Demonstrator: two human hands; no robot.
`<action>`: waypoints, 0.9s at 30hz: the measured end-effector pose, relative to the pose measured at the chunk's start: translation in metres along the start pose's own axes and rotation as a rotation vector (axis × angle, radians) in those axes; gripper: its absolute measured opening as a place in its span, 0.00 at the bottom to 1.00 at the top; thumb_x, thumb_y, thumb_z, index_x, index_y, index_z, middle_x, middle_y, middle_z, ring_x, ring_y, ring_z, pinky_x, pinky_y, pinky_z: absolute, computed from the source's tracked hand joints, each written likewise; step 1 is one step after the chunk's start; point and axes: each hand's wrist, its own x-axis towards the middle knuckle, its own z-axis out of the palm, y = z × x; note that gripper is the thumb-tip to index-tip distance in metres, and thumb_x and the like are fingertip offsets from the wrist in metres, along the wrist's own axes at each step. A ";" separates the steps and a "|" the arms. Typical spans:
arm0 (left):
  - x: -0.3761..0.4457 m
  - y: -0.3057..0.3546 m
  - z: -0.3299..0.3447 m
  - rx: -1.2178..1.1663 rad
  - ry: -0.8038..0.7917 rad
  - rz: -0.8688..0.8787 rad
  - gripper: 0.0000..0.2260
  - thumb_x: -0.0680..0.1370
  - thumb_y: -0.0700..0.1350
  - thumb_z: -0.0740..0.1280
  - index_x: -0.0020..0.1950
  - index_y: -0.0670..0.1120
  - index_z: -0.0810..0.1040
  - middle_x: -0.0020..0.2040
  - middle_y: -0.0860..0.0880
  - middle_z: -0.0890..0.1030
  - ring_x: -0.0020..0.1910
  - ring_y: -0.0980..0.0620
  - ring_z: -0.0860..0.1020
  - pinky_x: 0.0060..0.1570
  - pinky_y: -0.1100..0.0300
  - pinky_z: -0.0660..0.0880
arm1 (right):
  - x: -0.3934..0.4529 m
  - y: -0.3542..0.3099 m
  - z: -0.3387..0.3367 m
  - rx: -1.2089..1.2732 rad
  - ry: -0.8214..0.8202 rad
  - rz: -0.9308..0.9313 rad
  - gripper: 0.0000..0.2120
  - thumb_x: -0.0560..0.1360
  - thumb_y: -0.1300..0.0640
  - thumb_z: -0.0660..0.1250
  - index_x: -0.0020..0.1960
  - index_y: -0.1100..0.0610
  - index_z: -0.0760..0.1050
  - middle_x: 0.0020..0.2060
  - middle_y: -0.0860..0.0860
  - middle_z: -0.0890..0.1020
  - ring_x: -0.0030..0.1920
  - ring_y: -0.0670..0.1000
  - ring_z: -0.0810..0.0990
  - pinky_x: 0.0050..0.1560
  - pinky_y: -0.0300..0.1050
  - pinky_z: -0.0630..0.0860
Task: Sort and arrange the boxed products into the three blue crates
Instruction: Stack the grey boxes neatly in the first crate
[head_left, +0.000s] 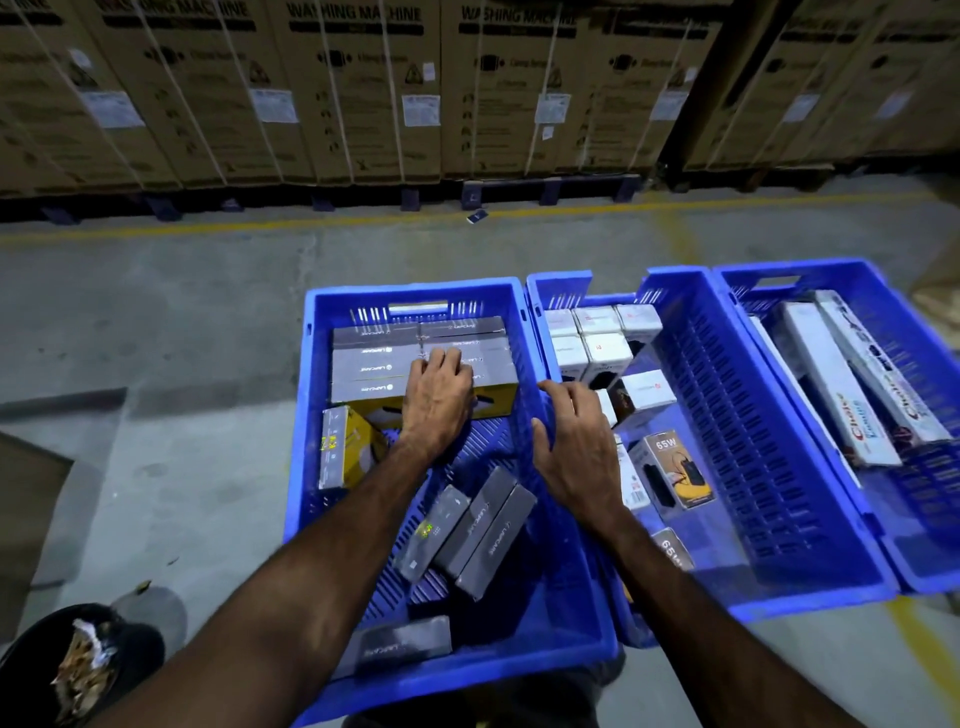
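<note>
- Blue plastic walls of the left crate (298, 467) frame the nearest boxes: a dark grey box (400, 647) lies flat at the near end, and three more grey boxes (467, 530) lie side by side at a slant just beyond it.
- At that crate's left wall a yellow-and-grey box (345, 449) stands on end.
- The right hand (574, 447) hovers over the shared rims of the left and middle crates, fingers spread and relaxed, holding nothing.
- The left hand (439, 389) rests on the stack of grey boxes (374, 364) packed against the left crate's far wall, fingers bent over the top edge of a yellow-sided box; whether it grips or only presses cannot be told.
- In the middle crate (753, 467), black 65W boxes (670, 467) lie near the right hand, with small white boxes (597, 332) grouped in the far left corner.
- The right crate (883, 332) holds long white toothpaste cartons (841, 384) lying lengthwise.
- Beyond the crates, a concrete floor (208, 291) with a yellow line (260, 226) runs to a row of washing machine cartons (353, 88) on pallets.
</note>
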 end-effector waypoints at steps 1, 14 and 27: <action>-0.003 0.002 0.002 0.007 -0.007 -0.003 0.22 0.78 0.59 0.66 0.63 0.44 0.78 0.58 0.45 0.75 0.58 0.44 0.71 0.58 0.49 0.69 | 0.000 0.000 0.000 0.006 -0.001 0.002 0.22 0.78 0.58 0.69 0.70 0.55 0.71 0.61 0.55 0.76 0.59 0.55 0.77 0.55 0.55 0.81; -0.004 0.007 0.006 -0.046 0.027 -0.060 0.17 0.80 0.54 0.67 0.62 0.44 0.77 0.56 0.47 0.77 0.55 0.47 0.74 0.56 0.51 0.72 | 0.002 -0.001 -0.002 -0.028 0.005 -0.015 0.21 0.77 0.58 0.70 0.69 0.56 0.73 0.58 0.55 0.77 0.57 0.56 0.76 0.54 0.54 0.80; -0.131 0.019 -0.045 -0.538 -0.002 -0.364 0.21 0.77 0.67 0.67 0.58 0.53 0.85 0.54 0.55 0.87 0.50 0.55 0.84 0.52 0.53 0.81 | 0.001 0.003 0.000 0.011 0.000 -0.034 0.22 0.76 0.59 0.69 0.70 0.56 0.72 0.57 0.54 0.76 0.58 0.55 0.73 0.56 0.53 0.77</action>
